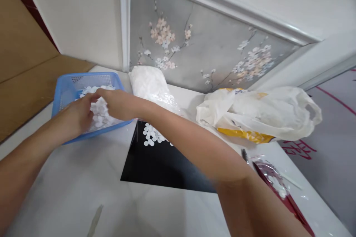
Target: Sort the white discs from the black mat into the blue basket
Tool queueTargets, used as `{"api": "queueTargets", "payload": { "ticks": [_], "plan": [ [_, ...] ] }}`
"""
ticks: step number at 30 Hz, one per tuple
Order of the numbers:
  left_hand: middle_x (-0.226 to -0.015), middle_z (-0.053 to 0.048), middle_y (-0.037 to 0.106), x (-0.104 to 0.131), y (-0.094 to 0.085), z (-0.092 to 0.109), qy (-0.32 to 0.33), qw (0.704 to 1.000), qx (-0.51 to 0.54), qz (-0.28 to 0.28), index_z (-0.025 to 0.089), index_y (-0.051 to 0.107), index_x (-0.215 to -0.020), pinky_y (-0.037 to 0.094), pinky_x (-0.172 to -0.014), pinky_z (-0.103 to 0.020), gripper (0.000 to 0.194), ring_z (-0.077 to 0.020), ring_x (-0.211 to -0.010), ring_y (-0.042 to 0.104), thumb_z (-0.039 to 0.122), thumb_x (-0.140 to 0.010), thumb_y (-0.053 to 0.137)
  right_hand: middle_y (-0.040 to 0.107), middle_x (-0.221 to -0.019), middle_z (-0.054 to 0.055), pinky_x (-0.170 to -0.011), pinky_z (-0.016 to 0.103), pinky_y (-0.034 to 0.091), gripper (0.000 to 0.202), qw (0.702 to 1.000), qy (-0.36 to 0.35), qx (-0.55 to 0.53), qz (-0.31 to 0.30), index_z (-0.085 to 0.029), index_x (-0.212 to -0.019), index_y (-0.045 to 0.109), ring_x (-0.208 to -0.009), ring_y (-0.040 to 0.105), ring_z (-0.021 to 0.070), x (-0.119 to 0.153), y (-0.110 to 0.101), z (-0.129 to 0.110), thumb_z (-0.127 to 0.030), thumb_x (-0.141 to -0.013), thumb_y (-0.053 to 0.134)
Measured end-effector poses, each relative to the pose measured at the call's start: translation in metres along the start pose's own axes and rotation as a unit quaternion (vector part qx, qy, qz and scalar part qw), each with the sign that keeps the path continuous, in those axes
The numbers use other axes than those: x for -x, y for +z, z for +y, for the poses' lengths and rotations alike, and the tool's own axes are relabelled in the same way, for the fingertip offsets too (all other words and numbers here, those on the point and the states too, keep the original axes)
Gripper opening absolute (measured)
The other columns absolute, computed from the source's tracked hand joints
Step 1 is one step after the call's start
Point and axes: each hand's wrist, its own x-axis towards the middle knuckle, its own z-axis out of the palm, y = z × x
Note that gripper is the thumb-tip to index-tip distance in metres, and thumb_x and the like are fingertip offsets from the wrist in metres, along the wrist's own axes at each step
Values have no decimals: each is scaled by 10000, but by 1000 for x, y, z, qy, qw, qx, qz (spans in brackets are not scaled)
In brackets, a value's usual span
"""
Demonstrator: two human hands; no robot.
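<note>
Now | I have both hands, left hand [76, 114] and right hand [118, 103], in the blue basket [66, 85] at left of frame, fingers curled on white discs [100, 113], grasp unclear | next: I judge a clean pinch is needed.

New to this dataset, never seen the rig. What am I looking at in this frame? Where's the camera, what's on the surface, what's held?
There is no machine: one camera sits on a person's head, looking forward and down at their own bare hands. Both reach into a blue basket of small white discs. The left hand and right hand rest in the pile; a firm grip cannot be made out. On the white table there is a black panel with more loose discs, a clear bag of white pieces, and a crumpled white and yellow plastic bag.
</note>
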Motion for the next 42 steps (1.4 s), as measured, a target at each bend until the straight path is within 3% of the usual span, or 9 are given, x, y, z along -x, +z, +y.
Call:
{"api": "queueTargets", "payload": {
  "ticks": [4,8,11,14,17,25,30,36,42],
  "plan": [
    [-1303,-150,576,11,-8,6,32,998,-20,47,102,512,-1305,438,-974,-490,499,-325,-1180,551,33,-850,320,674,-1127,19,-851,248,513,368,987,-17,-56,147,-182,-1122,562,-1027,643,132,62,3,26,46,-894,385],
    [-1080,-76,646,36,5,41,242,941,11,238,153,633,-1057,462,-988,-376,289,-221,-1077,589,114,-917,383,686,-907,49,-760,333,543,262,954,88,60,281,-192,-984,642,-848,649,192,143,24,52,-83,-947,407],
    [-1162,-82,647,55,44,68,369,916,32,155,178,608,-1156,463,-1010,-345,319,-208,-1144,581,100,-921,406,664,-1129,133,-925,521,489,243,951,103,99,272,-190,-1117,659,-1063,568,304,180,54,64,-143,-924,519],
    [-1470,-140,466,66,85,83,358,931,4,66,182,459,-1383,425,-1057,-484,478,-330,-1358,413,209,-909,516,608,-1265,135,-973,544,481,333,958,105,160,211,-210,-1234,624,-1135,527,314,198,76,71,-127,-927,527],
    [-1442,-148,505,69,103,88,356,934,-21,28,191,542,-1315,479,-985,-497,412,-346,-1292,488,193,-903,549,569,-1299,129,-962,491,521,411,965,91,147,195,-234,-1279,596,-1170,520,280,213,84,71,-57,-941,441],
    [-1242,-63,661,81,90,97,456,889,31,10,211,645,-1153,473,-993,-396,321,-237,-1193,559,82,-914,475,641,-1146,102,-888,388,564,331,975,38,67,208,-217,-1164,640,-1034,590,219,256,82,56,-64,-956,433],
    [-1135,-96,669,87,88,110,431,902,11,4,186,678,-998,482,-945,-408,282,-256,-1130,585,84,-925,425,632,-1085,108,-880,406,556,251,954,112,48,274,-195,-1132,633,-1006,587,233,266,82,63,-107,-936,503],
    [-1466,-109,489,85,102,128,422,905,-43,-12,225,468,-1392,408,-1030,-477,468,-317,-1352,425,214,-925,498,627,-1152,131,-915,456,534,272,961,108,75,243,-200,-1184,613,-1037,590,264,265,79,75,-137,-940,510],
    [-1338,-92,604,82,98,123,426,905,0,-12,249,633,-1191,418,-1006,-468,290,-310,-1316,469,204,-938,498,617,-919,50,-725,311,546,181,953,174,-29,247,-225,-937,629,-796,620,176,275,76,72,-86,-907,516]
  ]
}}
